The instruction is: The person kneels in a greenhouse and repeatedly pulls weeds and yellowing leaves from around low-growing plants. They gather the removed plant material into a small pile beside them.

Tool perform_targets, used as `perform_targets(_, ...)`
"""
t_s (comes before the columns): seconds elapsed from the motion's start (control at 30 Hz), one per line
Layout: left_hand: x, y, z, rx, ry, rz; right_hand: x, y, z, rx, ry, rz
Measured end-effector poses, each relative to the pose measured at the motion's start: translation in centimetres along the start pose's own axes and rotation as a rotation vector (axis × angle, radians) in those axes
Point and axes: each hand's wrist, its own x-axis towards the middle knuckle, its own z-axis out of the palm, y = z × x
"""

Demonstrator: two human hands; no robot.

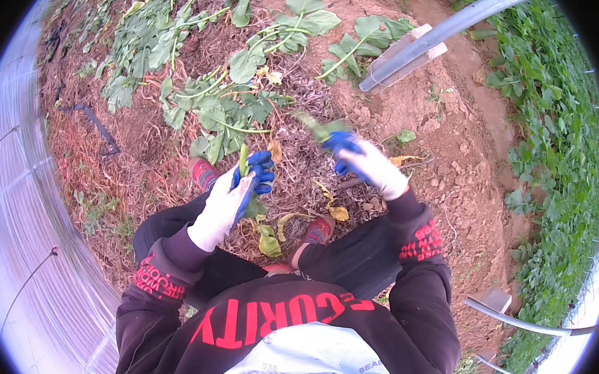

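My left hand point(237, 185) wears a white glove with blue coating and grips a short green stalk point(244, 157) that points up past the fingers. A leaf, partly hidden, hangs below that palm. In a matching glove, my right hand point(366, 160) is blurred by motion and holds a green piece of plant point(320, 128), too smeared to name exactly. Between the hands lies a mat of dry plant stems point(302, 150). Just beyond my left hand, cut leafy green stalks point(216, 108) are spread over the ground.
A metal pole point(419, 44) stands against a block point(436, 49) at upper right. Growing green plants point(548, 126) line the right side beyond bare soil point(467, 172). Clear plastic sheeting point(23, 193) forms the left wall. Yellowed leaves point(268, 241) lie by my shoes point(320, 230).
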Motion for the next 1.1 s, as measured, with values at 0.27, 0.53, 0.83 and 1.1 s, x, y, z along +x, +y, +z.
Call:
perform_targets(0.27,-1.5,1.2,-1.2,0.21,-0.155,-0.104,1.1,-1.0,9.9,0.355,-0.529,0.008)
perform_targets(0.53,-2.5,0.0,-2.7,0.455,0.061,0.175,7.6,-2.9,5.6,-0.032,-0.888,-0.097)
perform_targets(0.83,-3.1,3.1,-2.2,0.122,0.041,-0.08,23.0,6.4,-8.9,-1.809,0.413,-0.113)
perform_targets(1.1,-3.2,4.0,-2.6,0.024,0.056,-0.104,21.9,6.0,-8.6,-1.594,0.541,-0.263)
